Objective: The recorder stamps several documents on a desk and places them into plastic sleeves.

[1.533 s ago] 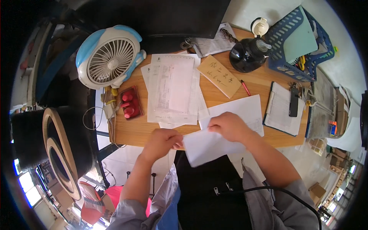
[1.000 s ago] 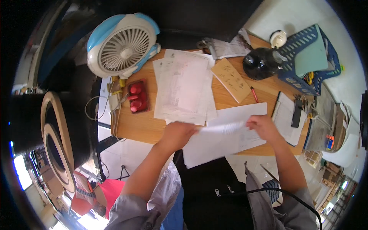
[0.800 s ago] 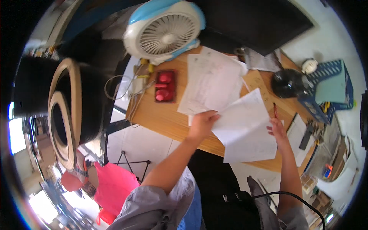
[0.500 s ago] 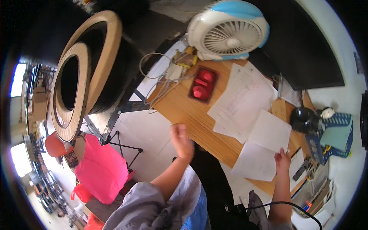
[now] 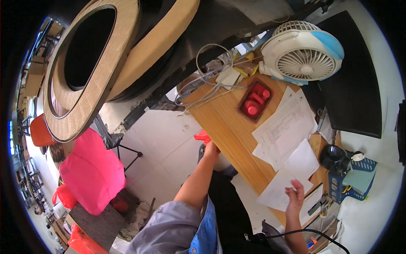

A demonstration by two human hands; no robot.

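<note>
I see pale floor tiles (image 5: pixel 156 131) spreading beneath a wood-topped counter (image 5: pixel 230 127), which carries a black monitor (image 5: pixel 357 76), a blue-and-white fan (image 5: pixel 306 59) and overlapping white papers (image 5: pixel 284 132). Over the papers' near end I have the right hand (image 5: pixel 294 194), fingers apart and holding nothing; the left hand (image 5: pixel 212 150) is at a red plastic bag (image 5: pixel 202 136) by the counter's edge, but I cannot tell its grip.
</note>
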